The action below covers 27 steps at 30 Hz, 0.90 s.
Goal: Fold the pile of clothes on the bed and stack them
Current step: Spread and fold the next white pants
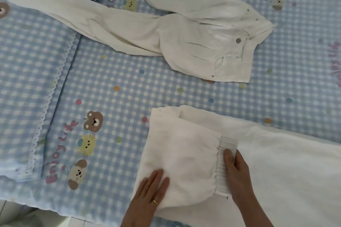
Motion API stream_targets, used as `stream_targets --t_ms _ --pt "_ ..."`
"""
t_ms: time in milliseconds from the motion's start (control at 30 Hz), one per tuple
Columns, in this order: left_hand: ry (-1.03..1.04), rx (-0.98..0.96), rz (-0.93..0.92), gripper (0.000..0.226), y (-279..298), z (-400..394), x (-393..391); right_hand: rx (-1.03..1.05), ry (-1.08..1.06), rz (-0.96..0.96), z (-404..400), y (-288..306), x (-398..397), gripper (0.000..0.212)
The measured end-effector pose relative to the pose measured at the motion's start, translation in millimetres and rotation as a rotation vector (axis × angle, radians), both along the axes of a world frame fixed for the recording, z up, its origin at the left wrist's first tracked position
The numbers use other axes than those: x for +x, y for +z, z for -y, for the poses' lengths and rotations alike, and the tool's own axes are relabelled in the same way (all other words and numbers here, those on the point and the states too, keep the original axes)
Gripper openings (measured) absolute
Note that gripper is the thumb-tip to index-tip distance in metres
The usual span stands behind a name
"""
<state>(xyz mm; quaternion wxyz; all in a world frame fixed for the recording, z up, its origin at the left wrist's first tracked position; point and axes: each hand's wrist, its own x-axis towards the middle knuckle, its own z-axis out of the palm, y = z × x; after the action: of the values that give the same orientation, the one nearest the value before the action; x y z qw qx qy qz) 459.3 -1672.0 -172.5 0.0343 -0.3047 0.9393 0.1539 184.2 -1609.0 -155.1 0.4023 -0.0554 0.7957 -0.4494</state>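
Two white garments are seen on the bed (129,83), which is covered by a blue checked sheet printed with bears, cats and the words "Enjoy Life". Nearest the camera, a white sweatshirt (267,171) is spread flat at the lower right, with one sleeve (182,155) folded back across it so that the ribbed cuff (224,167) lies on the body of the garment. The left hand (153,188) is laid flat on the folded sleeve, fingers straight and together, nothing being gripped; a gold ring (155,202) is worn on one finger. The right hand (237,173) is pressed against the cuff, its fingers bent slightly over the ribbing, though whether the cloth is actually pinched cannot be told. Farther up the bed, well apart from the sweatshirt, a pair of white trousers (184,31) is left unfolded, legs splayed toward the upper left and the buttoned waistband turned to the right. A matching checked pillow (27,79) with lace trim is placed along the left side.
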Motion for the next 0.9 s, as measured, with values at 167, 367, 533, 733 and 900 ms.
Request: stream_targets --t_ms 167,367,533,733,900 --pt "-0.064 0.010 0.106 0.047 -9 0 8 0.012 -0.042 -0.050 -19 -15 -14 0.019" --pt "-0.096 0.220 0.094 0.048 18 14 -8 0.051 0.037 -0.048 -10 -32 -21 0.027" --pt "0.069 0.360 -0.245 0.060 60 93 -93 -0.034 0.028 0.014 -25 -27 -20 0.019" --pt "-0.126 0.621 0.484 0.041 36 217 -167 -0.072 -0.001 -0.008 -34 -20 -23 0.018" --pt "-0.427 0.220 0.523 0.053 16 240 -168 -0.046 0.000 -0.020 -41 -18 -36 0.018"
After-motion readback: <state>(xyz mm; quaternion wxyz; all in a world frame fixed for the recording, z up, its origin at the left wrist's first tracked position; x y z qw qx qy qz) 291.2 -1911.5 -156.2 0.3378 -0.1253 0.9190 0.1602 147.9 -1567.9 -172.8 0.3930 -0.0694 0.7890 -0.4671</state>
